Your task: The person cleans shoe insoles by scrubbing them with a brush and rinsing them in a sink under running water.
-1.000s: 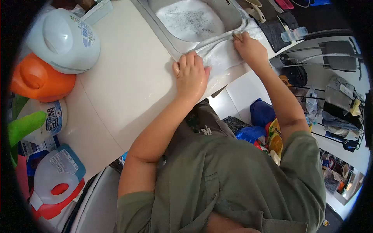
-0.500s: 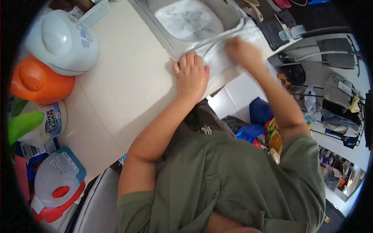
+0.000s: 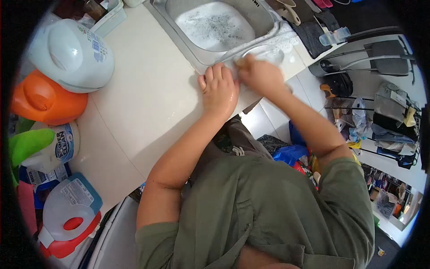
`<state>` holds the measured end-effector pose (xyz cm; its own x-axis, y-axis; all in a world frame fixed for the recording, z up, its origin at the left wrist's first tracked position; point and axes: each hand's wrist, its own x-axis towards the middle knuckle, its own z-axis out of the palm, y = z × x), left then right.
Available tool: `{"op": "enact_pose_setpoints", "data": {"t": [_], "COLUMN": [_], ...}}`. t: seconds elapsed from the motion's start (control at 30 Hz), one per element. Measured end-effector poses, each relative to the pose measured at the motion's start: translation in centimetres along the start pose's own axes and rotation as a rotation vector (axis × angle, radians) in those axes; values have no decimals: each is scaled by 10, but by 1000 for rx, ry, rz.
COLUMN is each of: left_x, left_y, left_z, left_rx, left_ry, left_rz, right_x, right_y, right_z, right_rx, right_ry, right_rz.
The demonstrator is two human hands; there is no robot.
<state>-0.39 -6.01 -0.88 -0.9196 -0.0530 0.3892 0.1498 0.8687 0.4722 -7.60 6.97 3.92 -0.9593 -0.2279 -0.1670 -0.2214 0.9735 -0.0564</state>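
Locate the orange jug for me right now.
In the head view, the orange jug is at the left end of the counter, between the pale blue jug and the Power Clean tub.

A home kitchen, with a sink (image 3: 190, 42) and countertop (image 3: 134, 89).

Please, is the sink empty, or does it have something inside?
Not empty: white foam with darker patches is visible inside the sink.

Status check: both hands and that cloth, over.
Left hand flat by sink corner. Right hand at white cloth, blurred; grip unclear. Bottles off left, away from both hands.
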Motion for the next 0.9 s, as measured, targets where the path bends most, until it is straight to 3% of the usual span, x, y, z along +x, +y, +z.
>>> {"op": "enact_pose_setpoints", "data": {"t": [0.03, 0.1, 0.17, 0.23, 0.3, 0.37, 0.43, 0.5, 0.53, 0.57, 0.63, 0.7, 0.77, 0.83, 0.9], "left_x": [0, -5, -3, -2, -7, -4, -4, -2, -4, -4, -6, -2, -3, -3, -2], "left_y": [-1, -2, 1, 0, 0, 0, 1, -1, -1, -1, 0, 1, 0, 0, 1], "left_z": [-2, -5, -2, -1, -2, -4, -3, -1, -2, -3, -3, -2, -1, -3, -2], "left_rx": [-4, -5, -3, 8, 25, -4, 6, 14, -1, -12, -16, 4, -2, -2, 9], "left_ry": [2, -2, 8, -1, -35, -26, -4, 8, 12, 25, 23, 11, 4, 22, 24], "left_rz": [4, 4, 0, 3, -8, -13, -6, -1, 9, 20, 24, 7, 13, 24, 19], "right_x": [-10, 16, 31, -11, 9, 23, 20, -9, 2, 16, 22, -12, -6, 24, 11], "right_y": [-8, 27, 38, -20, 22, 19, 24, -15, 4, 29, 30, -8, 23, 56, 37], "right_z": [-3, -16, -11, -5, 13, -28, 20, -4, -4, -17, -28, -8, 4, -16, 6], "right_rx": [-13, 225, 94, 8, 249, 151, 96, -15, 111, 233, 116, 21, 179, 105, 1], "right_ry": [-23, -23, -58, -19, 93, 1, 199, -1, 105, 20, 93, -19, 113, 114, 143], "right_rz": [-78, 184, 163, -59, -47, 66, -81, -9, 85, 242, 223, 42, -6, 287, 101]}}
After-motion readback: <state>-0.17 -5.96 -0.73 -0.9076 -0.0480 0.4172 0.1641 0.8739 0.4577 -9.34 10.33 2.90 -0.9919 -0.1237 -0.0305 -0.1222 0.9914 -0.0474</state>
